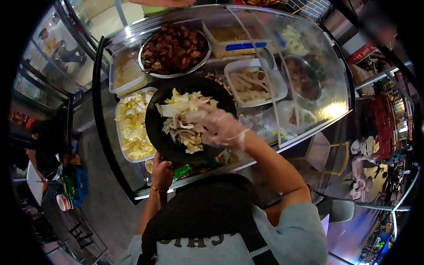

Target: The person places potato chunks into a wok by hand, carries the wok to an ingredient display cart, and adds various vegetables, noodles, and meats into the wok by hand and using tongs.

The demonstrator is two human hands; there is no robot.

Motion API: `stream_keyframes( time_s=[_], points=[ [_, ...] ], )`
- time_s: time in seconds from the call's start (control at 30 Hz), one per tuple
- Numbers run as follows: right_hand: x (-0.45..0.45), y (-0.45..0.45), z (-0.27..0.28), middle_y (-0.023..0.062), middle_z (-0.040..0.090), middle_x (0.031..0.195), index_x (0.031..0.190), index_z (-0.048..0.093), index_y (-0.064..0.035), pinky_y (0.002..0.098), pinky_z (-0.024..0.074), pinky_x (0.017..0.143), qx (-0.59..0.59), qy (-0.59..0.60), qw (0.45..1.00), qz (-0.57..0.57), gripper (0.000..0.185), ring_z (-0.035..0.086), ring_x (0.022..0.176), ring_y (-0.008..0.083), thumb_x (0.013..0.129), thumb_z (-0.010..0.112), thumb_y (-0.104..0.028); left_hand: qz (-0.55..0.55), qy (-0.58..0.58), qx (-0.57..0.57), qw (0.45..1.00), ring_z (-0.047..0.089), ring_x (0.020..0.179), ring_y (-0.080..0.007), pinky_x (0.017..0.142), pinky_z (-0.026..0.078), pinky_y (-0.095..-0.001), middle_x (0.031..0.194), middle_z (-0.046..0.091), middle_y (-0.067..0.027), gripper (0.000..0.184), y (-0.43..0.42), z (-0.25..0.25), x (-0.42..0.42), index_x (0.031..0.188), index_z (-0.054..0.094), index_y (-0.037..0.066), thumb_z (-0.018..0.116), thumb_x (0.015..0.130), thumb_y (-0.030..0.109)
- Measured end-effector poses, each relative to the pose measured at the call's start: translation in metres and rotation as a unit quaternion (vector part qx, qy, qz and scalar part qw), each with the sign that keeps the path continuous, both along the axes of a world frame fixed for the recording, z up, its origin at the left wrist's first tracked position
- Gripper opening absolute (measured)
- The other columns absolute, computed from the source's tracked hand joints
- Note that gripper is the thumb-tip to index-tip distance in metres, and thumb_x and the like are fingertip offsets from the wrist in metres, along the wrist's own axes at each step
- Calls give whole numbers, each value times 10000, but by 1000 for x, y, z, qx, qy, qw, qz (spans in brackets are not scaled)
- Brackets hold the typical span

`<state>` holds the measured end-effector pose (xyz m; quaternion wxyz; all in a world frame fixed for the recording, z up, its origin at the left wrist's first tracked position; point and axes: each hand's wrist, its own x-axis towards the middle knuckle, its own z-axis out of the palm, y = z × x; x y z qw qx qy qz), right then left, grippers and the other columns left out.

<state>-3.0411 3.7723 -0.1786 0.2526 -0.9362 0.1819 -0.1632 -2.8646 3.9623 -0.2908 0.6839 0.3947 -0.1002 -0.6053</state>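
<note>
My left hand (162, 173) is closed at the near edge of a black wok (152, 128), where its handle would be; the grip covers most of it. Inside the wok lie cut cabbage leaves (179, 100) and pale strips (187, 126) that may be mushroom or meat. Over the wok's right side is my right hand (221, 128) in a clear plastic glove, close to or touching the food. Motion smears its fingers, so their grip is unclear. A white tub of cut cabbage (132, 126) stands just left of the wok.
Behind the wok are a steel bowl of browned meat pieces (174, 48) and a tub of pale strips (254, 84). A clear cover (327, 95) stands over the case's right side. Its metal front edge (240, 165) runs before me. Someone's arm (163, 2) shows beyond.
</note>
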Motion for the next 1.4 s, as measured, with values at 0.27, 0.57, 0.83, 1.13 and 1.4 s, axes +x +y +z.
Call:
stream_keyframes(
  time_s=[0.27,0.57,0.83,1.13,1.4],
  points=[
    [-107,-166,-132,164,592,1117,1235,502,-61,366,475,867,-36,4,952,-303,548,596,986,265,751,658,-263,88,-55,2,995,526,1067,-291,876,474,-491,1162,512,-107,544,-1,4,-10,1216,409,50,497,679,46],
    [-114,-260,-257,142,571,1183,1115,614,-74,394,496,838,106,448,793,-398,387,575,1047,279,785,632,-276,199,-88,54,974,542,1032,-295,847,500,-481,1152,505,-119,557,6,35,-43,1223,399,56,495,675,63],
    [-96,-283,-237,143,578,1167,1088,620,-57,377,497,834,123,418,843,-316,328,568,1059,270,800,621,-214,221,-110,6,969,552,1031,-299,862,494,-479,1190,502,-130,554,-5,46,-60,1234,388,47,522,699,92],
    [-86,-317,-215,141,615,1003,972,622,-39,391,478,735,187,351,850,-345,337,589,876,262,812,585,-333,209,-110,35,971,544,1039,-290,894,457,-487,1179,508,-121,556,-7,59,-57,1236,389,58,531,701,107],
    [-71,-318,-199,137,620,826,793,615,-14,397,447,577,250,179,785,-538,386,578,651,242,823,589,-398,179,-105,20,978,542,1045,-293,863,489,-455,1181,506,-124,598,-11,48,-41,1262,370,52,563,701,132]
  ],
)
